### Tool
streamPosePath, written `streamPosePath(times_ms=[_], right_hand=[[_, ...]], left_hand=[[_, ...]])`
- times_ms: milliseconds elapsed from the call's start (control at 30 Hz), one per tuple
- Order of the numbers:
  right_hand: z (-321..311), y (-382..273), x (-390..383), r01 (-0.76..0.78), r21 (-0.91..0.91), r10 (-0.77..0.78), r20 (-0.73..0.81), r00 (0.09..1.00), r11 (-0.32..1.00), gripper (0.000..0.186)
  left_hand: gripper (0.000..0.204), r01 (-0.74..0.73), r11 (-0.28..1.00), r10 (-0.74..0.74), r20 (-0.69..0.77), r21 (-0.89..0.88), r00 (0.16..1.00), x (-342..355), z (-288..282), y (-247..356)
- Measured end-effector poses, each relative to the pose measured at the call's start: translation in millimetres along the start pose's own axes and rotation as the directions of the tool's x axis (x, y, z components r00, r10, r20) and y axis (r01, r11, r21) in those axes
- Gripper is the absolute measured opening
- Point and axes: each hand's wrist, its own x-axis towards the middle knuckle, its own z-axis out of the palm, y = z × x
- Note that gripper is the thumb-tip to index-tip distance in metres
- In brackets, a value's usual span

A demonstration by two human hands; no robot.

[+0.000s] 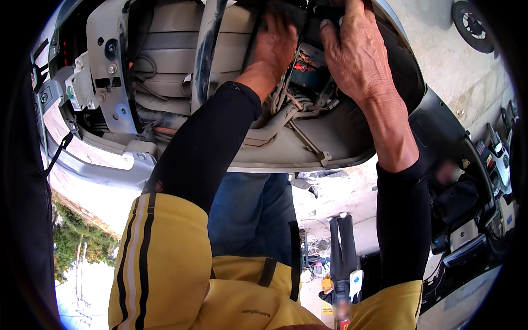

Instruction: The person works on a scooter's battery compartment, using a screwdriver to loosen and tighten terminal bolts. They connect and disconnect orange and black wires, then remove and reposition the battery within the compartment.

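item: open underside of a vehicle body (330, 148), grey shell curving round a cavity of wiring and brackets. left hand (275, 47): laid palm-down on a dark flat panel (286, 14) at the top of the cavity, fingers (269, 25) narrow, pressed close together and flat on the panel rather than wrapped round anything. right hand (357, 55): just beside it on the right, back toward the camera, fingers reaching over the upper rim and partly out of view; whether they clasp something there cannot be told. between and just below the two hands: a small blue-black box with red marks (309, 69), touching or nearly touching the right hand's thumb side; its long axis runs roughly up and down in the view, tilted a little. both hands are near it, the right nearer. below it: a bundle of cables (289, 99) and a pale bent tube (275, 129). left of the arms: a grey metal bracket with holes (113, 60). both forearms in black sleeves, yellow garment below.
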Motion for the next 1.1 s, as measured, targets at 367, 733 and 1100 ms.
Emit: streamPosePath(times_ms=[367,733,1100], right_hand=[[5,6,-2,0.018,-0.023,-0.020,-0.093,0.995,1.000,0.033],[8,13,-5,0.077,0.009,-0.076,-0.085,0.993,0.997,0.035],[3,5,1,0.046,-0.021,-0.047,-0.024,0.999,0.999,0.032]], left_hand=[[0.099,-0.023,0.988,0.048,0.167,-0.151,0.985,-6,-43,-11],[0.070,-0.104,0.986,0.082,-0.168,-0.128,0.982,-15,23,-22],[0.057,-0.149,0.988,0.130,-0.320,-0.036,0.939,-35,44,-20]])
